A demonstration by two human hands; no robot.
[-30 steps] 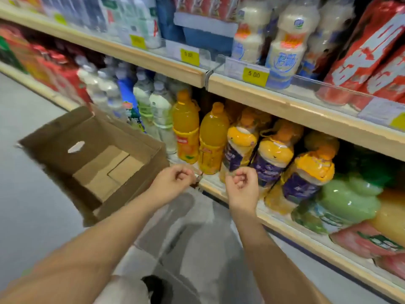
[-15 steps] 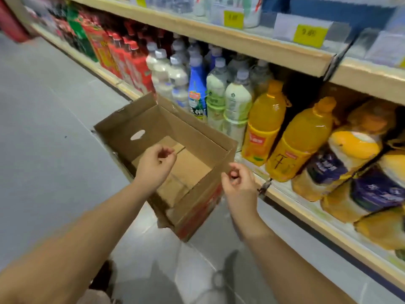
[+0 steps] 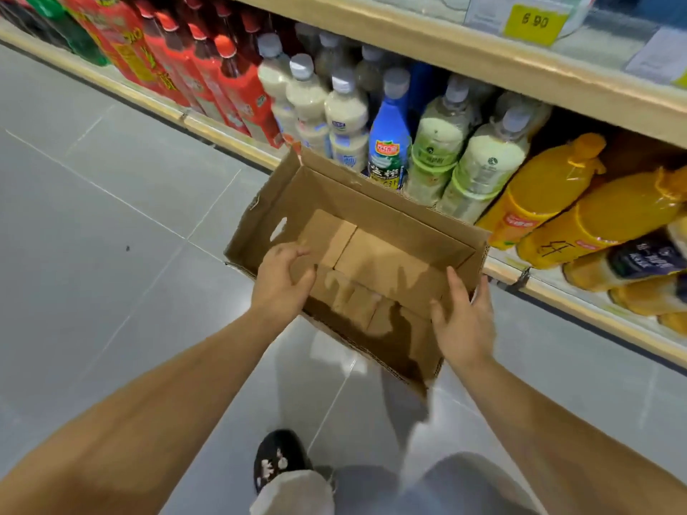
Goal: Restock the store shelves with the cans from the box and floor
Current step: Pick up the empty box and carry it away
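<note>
Store aisle, grey tiled floor (image 3: 111, 217). One open cardboard box (image 3: 390, 213) on floor, against bottom shelf (image 3: 212, 132). Left hand (image 3: 282, 280) fingers curled at near rim, grip unclear. Right hand (image 3: 463, 321) fingers straight at right wall.

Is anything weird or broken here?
The cardboard box on the floor by the bottom shelf stands out. It is empty, with only its bare bottom showing, and its top rim is ragged, as if the flaps were torn off.
</note>
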